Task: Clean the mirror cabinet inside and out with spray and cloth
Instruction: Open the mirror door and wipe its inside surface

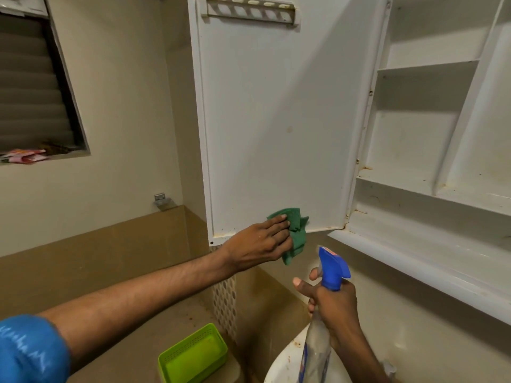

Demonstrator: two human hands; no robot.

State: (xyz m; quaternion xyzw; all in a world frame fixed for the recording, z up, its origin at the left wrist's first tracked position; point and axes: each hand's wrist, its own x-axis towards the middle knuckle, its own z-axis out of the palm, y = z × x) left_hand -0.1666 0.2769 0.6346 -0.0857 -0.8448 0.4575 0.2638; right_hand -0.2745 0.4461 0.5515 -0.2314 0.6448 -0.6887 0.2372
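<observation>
1. The mirror cabinet [431, 128] is seen mounted on the wall at the right, its shelves bare and white, with brown grime gathered in the lower corners near the hinge. It is fixed and rigid; no hold is needed on it, only steady pressure.

2. The cabinet door [276, 111] is swung fully open to the left, its inner white face turned toward the camera and its long axis upright. A slotted rack [250, 9] is fixed across its top. The panel is judged stiff but free on its hinges, so hard rubbing could swing it; bracing at the free left edge would be wise. The mirror face is hidden on the far side and should be treated as fragile.

3. The spray bottle [326, 313] is held below the cabinet's lower ledge, long axis nearly upright, blue nozzle pointing up and left toward the door. It is probably light, and slippery if wet; the neck under the trigger is the natural grip.

4. The right hand [331, 302] is clamped round that neck, with a finger by the trigger.

5. The left hand [260, 241] is laid against the door's bottom edge, fingers extended and pressing the cloth flat.

6. The green cloth [293, 230] is soft, limp and bunched, part hanging below the door; it is best gathered under the palm.
</observation>
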